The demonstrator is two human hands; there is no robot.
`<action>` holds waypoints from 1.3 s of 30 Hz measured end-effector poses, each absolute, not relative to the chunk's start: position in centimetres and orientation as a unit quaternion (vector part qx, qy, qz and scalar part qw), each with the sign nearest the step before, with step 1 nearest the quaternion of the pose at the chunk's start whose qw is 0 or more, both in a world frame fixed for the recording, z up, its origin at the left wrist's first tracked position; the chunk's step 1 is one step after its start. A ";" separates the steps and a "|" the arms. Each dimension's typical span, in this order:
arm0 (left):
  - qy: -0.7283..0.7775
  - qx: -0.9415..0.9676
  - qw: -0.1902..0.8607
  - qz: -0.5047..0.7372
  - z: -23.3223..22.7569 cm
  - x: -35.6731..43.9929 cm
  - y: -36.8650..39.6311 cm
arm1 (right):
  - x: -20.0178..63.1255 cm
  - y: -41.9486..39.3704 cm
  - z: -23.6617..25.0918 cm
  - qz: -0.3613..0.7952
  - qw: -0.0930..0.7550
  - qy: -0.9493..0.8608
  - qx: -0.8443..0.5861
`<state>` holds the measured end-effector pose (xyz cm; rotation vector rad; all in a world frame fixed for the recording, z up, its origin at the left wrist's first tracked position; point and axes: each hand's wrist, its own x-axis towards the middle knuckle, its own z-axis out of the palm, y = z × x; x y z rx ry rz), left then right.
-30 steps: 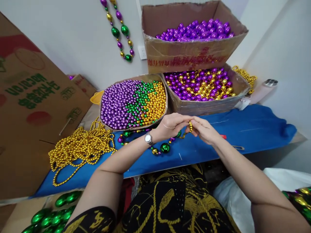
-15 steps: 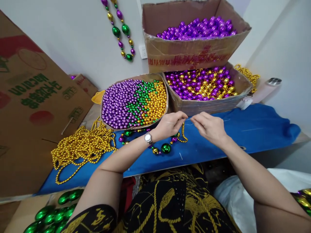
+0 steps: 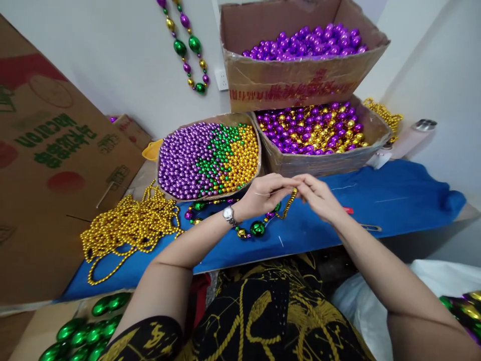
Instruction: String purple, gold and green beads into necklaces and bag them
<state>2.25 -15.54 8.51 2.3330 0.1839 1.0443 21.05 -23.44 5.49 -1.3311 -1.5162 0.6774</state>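
Observation:
My left hand [image 3: 265, 194], with a watch on its wrist, is closed in a pinch, and a thin white thread [image 3: 276, 192] runs across its fingers. My right hand [image 3: 315, 194] is also pinched, its fingertips meeting those of the left. A short strand of small gold beads [image 3: 288, 204] rises from the table to the joined fingertips. Below and behind my left hand lies a bead necklace [image 3: 257, 229] with green, purple and gold beads, partly hidden by the hand and forearm. The exact grip at the fingertips is too small to make out.
A box of small purple, green and gold beads [image 3: 208, 160] stands behind my left hand. Right of it, a box of purple and gold beads [image 3: 319, 163] sits below another of purple beads [image 3: 293, 82]. Gold bead strands [image 3: 131, 225] lie left on the blue cloth [image 3: 406, 200].
My hands have come together from slightly apart, fingertips now touching. The gold strand's upper end has been lifted toward the fingers. A red item and a clip now show beside my right forearm.

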 end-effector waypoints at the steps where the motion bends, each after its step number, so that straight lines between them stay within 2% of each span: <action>1: 0.055 0.877 0.254 0.404 8.4 2.4 -15.5 | 20.8 -22.9 5.2 0.371 0.475 -0.616 -0.508; 3: 0.045 0.879 0.210 0.426 8.3 2.6 -15.4 | 20.2 -22.3 4.5 0.518 0.446 -0.588 -0.433; 6: 0.064 0.876 0.192 0.438 7.9 2.5 -15.3 | 19.5 -22.4 4.1 0.599 0.440 -0.546 -0.386; 11: 0.105 0.875 0.182 0.436 6.8 1.7 -14.9 | 19.0 -23.1 5.0 0.521 0.489 -0.540 -0.445; 16: 0.146 0.898 0.079 0.408 5.0 0.5 -13.7 | 18.7 -23.0 4.5 0.460 0.511 -0.539 -0.486; 18: 0.196 0.896 0.073 0.391 4.5 -0.1 -13.5 | 18.7 -22.9 3.9 0.455 0.525 -0.524 -0.493; 20: 0.254 0.883 0.135 0.371 4.2 -0.8 -13.7 | 18.7 -22.9 3.3 0.458 0.531 -0.512 -0.497; 25: 0.274 0.697 0.561 0.353 4.4 -1.8 -14.9 | 18.2 -23.1 2.0 0.472 0.523 -0.489 -0.514; 27: 0.249 0.603 0.663 0.369 4.6 -1.9 -15.2 | 18.0 -23.2 1.5 0.488 0.513 -0.481 -0.517; 31: 0.225 0.556 0.699 0.390 5.2 -1.7 -15.2 | 18.5 -23.2 1.0 0.527 0.505 -0.446 -0.518; 36: 0.208 0.546 0.720 0.374 5.0 -0.8 -15.0 | 19.3 -23.0 2.9 0.512 0.612 -0.379 -0.469; 39: 0.200 0.520 0.753 0.349 4.8 -0.3 -15.0 | 18.7 -22.5 4.9 0.496 0.634 -0.389 -0.449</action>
